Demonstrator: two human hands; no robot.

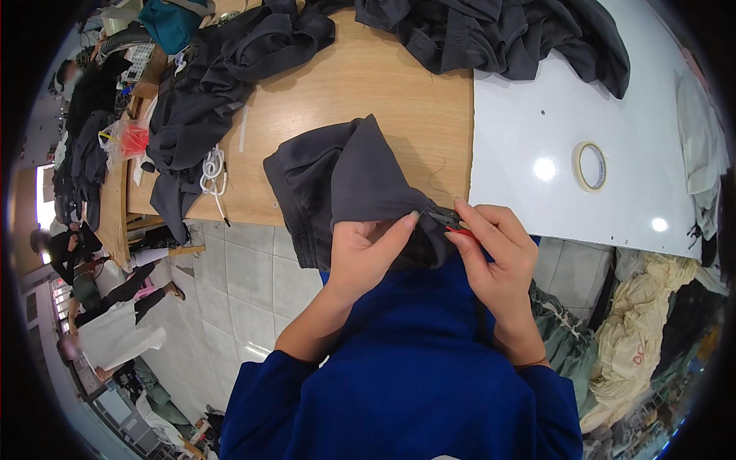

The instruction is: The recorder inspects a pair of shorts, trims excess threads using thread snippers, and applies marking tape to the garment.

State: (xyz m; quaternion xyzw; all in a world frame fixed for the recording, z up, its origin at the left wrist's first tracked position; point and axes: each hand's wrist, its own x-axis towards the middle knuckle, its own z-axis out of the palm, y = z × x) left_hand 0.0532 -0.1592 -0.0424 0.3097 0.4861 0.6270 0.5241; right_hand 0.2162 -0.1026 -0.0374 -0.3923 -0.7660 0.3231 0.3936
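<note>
A dark grey garment (360, 172) with a gathered elastic waistband lies over the table's near edge and hangs toward my body. My left hand (366, 257) grips a fold of it, thumb on top and the other fingers hidden beneath the cloth. In my right hand (498, 249) are small thread snips (447, 218) with dark blades and a bit of red at the handle. Their tips point left and meet the cloth close to my left thumb. Whether the blades are parted I cannot make out.
More dark grey garments are heaped at the table's back left (203, 107) and back right (491, 34). A white cord (213, 172) lies at left. On the white board (510, 153) rests a tape roll (590, 166). Cream cloth (632, 330) is piled lower right; people are at far left.
</note>
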